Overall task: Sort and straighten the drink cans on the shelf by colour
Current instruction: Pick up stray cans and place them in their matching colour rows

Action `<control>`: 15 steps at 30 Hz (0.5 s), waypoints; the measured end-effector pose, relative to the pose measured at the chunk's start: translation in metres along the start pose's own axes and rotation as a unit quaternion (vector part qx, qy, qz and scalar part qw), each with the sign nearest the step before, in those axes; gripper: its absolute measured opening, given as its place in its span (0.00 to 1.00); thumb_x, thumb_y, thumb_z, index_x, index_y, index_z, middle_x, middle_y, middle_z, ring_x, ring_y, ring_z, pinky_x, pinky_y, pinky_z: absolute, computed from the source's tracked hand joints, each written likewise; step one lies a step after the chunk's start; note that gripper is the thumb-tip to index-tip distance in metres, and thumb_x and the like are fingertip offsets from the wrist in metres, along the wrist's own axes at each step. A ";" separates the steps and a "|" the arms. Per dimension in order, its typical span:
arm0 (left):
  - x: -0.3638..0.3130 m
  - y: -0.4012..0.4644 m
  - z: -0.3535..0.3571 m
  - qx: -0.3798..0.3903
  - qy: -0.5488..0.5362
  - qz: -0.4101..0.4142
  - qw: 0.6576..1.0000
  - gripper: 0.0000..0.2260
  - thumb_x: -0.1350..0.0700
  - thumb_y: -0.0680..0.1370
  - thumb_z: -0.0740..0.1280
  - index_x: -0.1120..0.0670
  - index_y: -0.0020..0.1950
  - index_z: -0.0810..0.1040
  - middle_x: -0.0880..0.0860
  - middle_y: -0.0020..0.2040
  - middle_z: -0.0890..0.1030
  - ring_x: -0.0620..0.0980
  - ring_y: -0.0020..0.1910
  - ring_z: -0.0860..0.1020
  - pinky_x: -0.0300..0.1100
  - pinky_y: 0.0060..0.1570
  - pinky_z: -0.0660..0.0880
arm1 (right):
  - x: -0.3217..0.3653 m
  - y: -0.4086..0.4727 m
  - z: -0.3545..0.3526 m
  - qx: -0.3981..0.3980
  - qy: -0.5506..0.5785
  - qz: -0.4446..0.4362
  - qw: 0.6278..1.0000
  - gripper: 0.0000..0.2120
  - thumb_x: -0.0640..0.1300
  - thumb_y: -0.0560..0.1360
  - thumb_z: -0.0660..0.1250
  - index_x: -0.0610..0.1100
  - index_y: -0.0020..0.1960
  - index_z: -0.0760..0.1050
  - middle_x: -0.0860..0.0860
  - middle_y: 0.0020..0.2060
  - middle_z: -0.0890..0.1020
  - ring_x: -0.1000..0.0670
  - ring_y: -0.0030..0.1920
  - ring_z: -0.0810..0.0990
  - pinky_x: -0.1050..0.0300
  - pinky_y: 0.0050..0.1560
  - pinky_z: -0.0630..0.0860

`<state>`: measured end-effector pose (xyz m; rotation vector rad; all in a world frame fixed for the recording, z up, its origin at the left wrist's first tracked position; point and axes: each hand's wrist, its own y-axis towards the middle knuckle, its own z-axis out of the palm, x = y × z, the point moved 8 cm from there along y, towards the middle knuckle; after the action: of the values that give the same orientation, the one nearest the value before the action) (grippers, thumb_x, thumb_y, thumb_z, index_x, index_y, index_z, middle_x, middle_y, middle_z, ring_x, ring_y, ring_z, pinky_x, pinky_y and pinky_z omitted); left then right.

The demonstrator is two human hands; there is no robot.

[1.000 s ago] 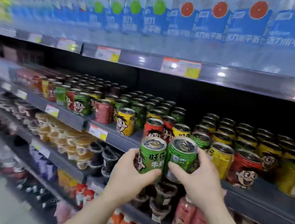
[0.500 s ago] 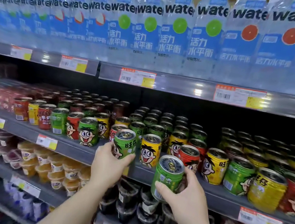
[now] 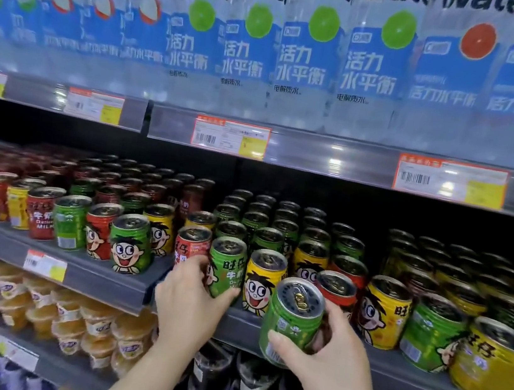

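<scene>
Here the left hand [image 3: 189, 301] wraps a green can [image 3: 226, 268] standing at the front edge of the shelf [image 3: 99, 275], between a red can [image 3: 191, 245] and a yellow can [image 3: 264, 281], while the right hand [image 3: 322, 353] grips a second green can [image 3: 292, 322] tilted in the air just off the edge. With neighbours this tight, a careless nudge could likely topple the front row off the lip. The airborne can, pinched low, could slip.

Cans [image 3: 269, 226] on shelf [image 3: 80, 269]; bottles [image 3: 305, 53] above, cups [image 3: 67, 310] below.
</scene>
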<state>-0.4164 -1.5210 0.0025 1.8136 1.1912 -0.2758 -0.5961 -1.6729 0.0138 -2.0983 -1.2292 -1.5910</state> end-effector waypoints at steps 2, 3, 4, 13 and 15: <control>-0.017 0.005 -0.006 -0.025 -0.011 0.049 0.998 0.34 0.33 0.61 0.73 0.51 0.59 0.75 0.49 0.51 0.78 0.52 0.54 0.75 0.50 0.53 0.71 | -0.001 0.001 -0.001 -0.012 -0.024 -0.005 1.000 0.32 0.55 0.59 0.79 0.63 0.59 0.68 0.65 0.54 0.73 0.73 0.51 0.69 0.74 0.43 0.67; -0.029 0.007 -0.009 -0.033 -0.015 0.080 0.996 0.34 0.31 0.60 0.71 0.51 0.59 0.75 0.49 0.51 0.76 0.51 0.55 0.73 0.49 0.54 0.69 | -0.002 0.001 -0.001 -0.015 -0.032 -0.006 0.999 0.31 0.55 0.60 0.78 0.63 0.59 0.68 0.65 0.54 0.71 0.75 0.51 0.68 0.75 0.43 0.67; -0.042 0.008 -0.010 -0.036 -0.012 0.116 0.993 0.35 0.29 0.60 0.69 0.50 0.59 0.76 0.49 0.50 0.75 0.52 0.54 0.72 0.49 0.53 0.68 | -0.003 0.001 -0.002 -0.020 -0.037 -0.003 0.999 0.31 0.55 0.60 0.78 0.63 0.58 0.68 0.65 0.54 0.71 0.76 0.51 0.67 0.76 0.42 0.67; -0.077 0.023 0.020 0.066 0.136 0.200 0.968 0.40 0.21 0.57 0.54 0.50 0.49 0.81 0.50 0.49 0.69 0.54 0.51 0.66 0.48 0.52 0.61 | 0.000 -0.009 -0.010 -0.095 -0.065 0.023 0.993 0.30 0.54 0.61 0.78 0.60 0.59 0.68 0.64 0.52 0.71 0.66 0.51 0.70 0.69 0.46 0.66; -0.076 0.027 0.021 0.089 0.127 0.183 0.971 0.40 0.20 0.57 0.55 0.49 0.50 0.81 0.50 0.50 0.68 0.53 0.53 0.65 0.47 0.54 0.60 | 0.002 -0.011 -0.008 -0.110 -0.073 0.029 0.991 0.30 0.54 0.61 0.78 0.59 0.59 0.69 0.64 0.51 0.72 0.65 0.52 0.71 0.68 0.47 0.67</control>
<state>-0.4270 -1.5867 0.0525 2.2365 0.9981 0.0679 -0.6093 -1.6699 0.0152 -2.4018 -1.0656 -1.6382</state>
